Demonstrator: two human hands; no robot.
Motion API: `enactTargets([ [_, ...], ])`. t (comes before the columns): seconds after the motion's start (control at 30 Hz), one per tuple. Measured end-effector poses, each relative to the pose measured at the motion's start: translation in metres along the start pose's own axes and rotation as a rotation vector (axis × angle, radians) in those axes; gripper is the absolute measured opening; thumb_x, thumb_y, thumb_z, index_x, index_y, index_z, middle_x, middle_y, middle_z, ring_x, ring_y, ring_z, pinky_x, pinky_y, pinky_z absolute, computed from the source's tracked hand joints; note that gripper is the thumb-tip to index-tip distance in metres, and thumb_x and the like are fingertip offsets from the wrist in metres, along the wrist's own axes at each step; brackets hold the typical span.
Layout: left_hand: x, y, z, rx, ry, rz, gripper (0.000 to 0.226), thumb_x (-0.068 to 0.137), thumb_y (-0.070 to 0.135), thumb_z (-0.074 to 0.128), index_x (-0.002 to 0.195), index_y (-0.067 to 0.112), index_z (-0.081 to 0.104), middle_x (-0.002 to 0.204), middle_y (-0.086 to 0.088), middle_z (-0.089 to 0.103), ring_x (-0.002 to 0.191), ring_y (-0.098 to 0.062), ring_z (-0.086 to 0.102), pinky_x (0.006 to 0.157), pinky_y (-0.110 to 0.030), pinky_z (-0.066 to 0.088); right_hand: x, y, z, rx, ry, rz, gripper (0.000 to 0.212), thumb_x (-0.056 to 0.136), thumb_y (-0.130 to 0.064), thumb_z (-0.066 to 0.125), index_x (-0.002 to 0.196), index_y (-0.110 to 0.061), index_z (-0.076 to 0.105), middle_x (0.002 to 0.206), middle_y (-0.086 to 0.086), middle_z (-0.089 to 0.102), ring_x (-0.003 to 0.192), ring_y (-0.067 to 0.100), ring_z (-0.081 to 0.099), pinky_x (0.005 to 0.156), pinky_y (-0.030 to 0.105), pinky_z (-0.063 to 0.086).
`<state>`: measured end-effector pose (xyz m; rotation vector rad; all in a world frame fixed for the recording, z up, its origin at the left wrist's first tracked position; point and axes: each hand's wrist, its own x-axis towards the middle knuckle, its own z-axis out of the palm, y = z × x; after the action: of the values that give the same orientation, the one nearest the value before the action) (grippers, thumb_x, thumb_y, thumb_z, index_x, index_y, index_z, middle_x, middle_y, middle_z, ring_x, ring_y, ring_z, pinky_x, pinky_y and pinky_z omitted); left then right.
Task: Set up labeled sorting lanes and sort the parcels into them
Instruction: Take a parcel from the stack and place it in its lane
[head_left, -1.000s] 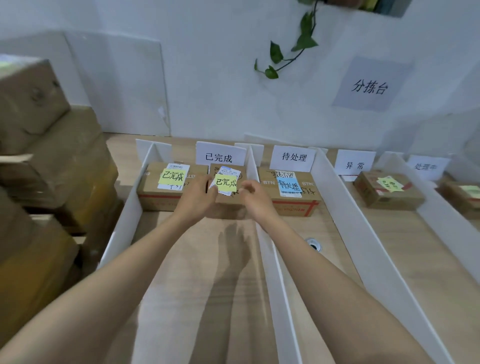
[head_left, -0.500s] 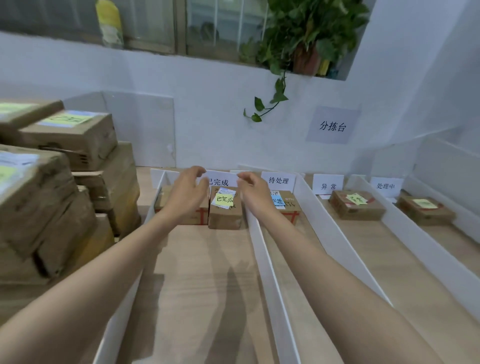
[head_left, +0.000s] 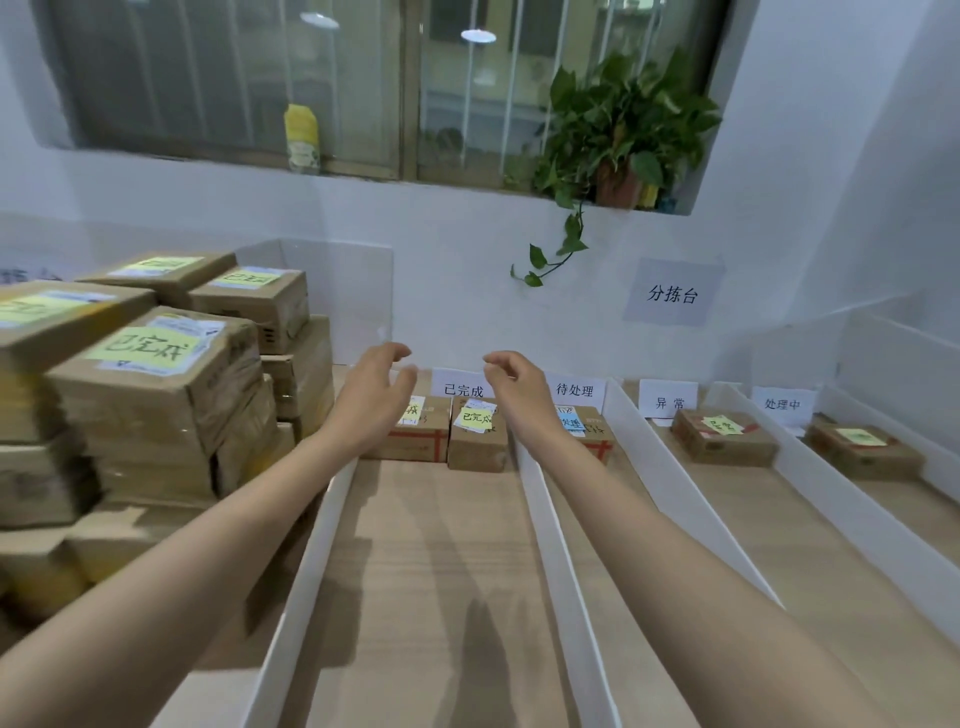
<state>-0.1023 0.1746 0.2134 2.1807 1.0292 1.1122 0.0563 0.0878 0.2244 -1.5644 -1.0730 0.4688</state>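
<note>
So the small parcel (head_left: 477, 439) with the yellow note is being let go of here. A second ago it was being squared up between both hands. Now the left hand (head_left: 371, 400) and right hand (head_left: 519, 397) are being held up off it, fingers (head_left: 397, 354) loosely curled and a bit spread, with nothing being gripped by either.

The parcel is being left on the bench (head_left: 431, 545), just below and between the fingertips. It's just beside the neighbour parcel (head_left: 418, 441) under the left fingers, and right in front of the 已完成 card (head_left: 462, 387). Going by that, this drop is probably being counted as done. The next box is likely being taken from the stack (head_left: 156, 395) well off to the left of the left fingers, which is only now being brought into view.

Hard-to-see stuff:
- The neighbour parcel's note is being half covered by the left hand.
- The blue-noted parcel (head_left: 597, 441) in the next lane is being mostly blocked by the right wrist.
- The stack is being cut off by the frame edge, so no count is being guessed.
- The notes on the parcels far to the right of the right fingers are too small to be read.
</note>
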Motion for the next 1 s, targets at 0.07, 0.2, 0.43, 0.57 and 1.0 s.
enactTargets([
  [0.07,-0.011,0.006,-0.01,0.019,0.024,0.007,0.034,0.098,0.024,0.044,0.128,0.011,0.051,0.131,-0.004,0.053,0.121,-0.018,0.047,0.093,-0.026,0.034,-0.011,-0.008,-0.001,0.003,-0.008,-0.012,0.027,0.096,-0.02,0.046,0.119,-0.017,0.06,0.111,-0.007,0.058,0.104,0.008,0.053,0.083,0.021,0.039],
  [0.2,-0.037,0.014,-0.035,0.062,0.056,0.005,0.035,0.098,0.023,0.044,0.129,0.009,0.051,0.132,-0.007,0.053,0.122,-0.021,0.047,0.096,-0.029,0.034,-0.036,-0.023,0.005,0.014,-0.018,-0.038,0.024,0.096,-0.021,0.047,0.116,-0.017,0.061,0.11,-0.008,0.059,0.108,0.01,0.053,0.091,0.025,0.041],
  [0.43,-0.1,0.026,-0.087,0.105,0.102,-0.02,0.036,0.097,0.025,0.043,0.129,0.011,0.05,0.13,-0.005,0.053,0.119,-0.02,0.05,0.1,-0.038,0.042,-0.096,-0.051,0.028,0.06,-0.064,-0.077,0.025,0.097,-0.018,0.046,0.116,-0.013,0.062,0.107,-0.005,0.059,0.097,0.01,0.053,0.069,0.014,0.04],
  [0.57,-0.143,0.029,-0.121,0.156,0.169,-0.037,0.028,0.097,0.024,0.042,0.119,0.011,0.055,0.119,-0.005,0.057,0.108,-0.017,0.053,0.093,-0.037,0.047,-0.132,-0.064,0.052,0.081,-0.116,-0.084,0.023,0.096,-0.018,0.047,0.113,-0.014,0.063,0.106,-0.004,0.059,0.098,0.012,0.053,0.076,0.021,0.039],
  [1.0,-0.262,-0.026,-0.261,0.353,0.327,-0.266,0.03,0.099,0.027,0.041,0.122,0.013,0.054,0.123,-0.005,0.056,0.108,-0.016,0.05,0.091,-0.033,0.042,-0.223,-0.112,0.159,0.111,-0.432,-0.15,0.028,0.1,-0.023,0.043,0.122,-0.018,0.059,0.111,-0.009,0.054,0.102,0.007,0.048,0.078,0.019,0.038],
])
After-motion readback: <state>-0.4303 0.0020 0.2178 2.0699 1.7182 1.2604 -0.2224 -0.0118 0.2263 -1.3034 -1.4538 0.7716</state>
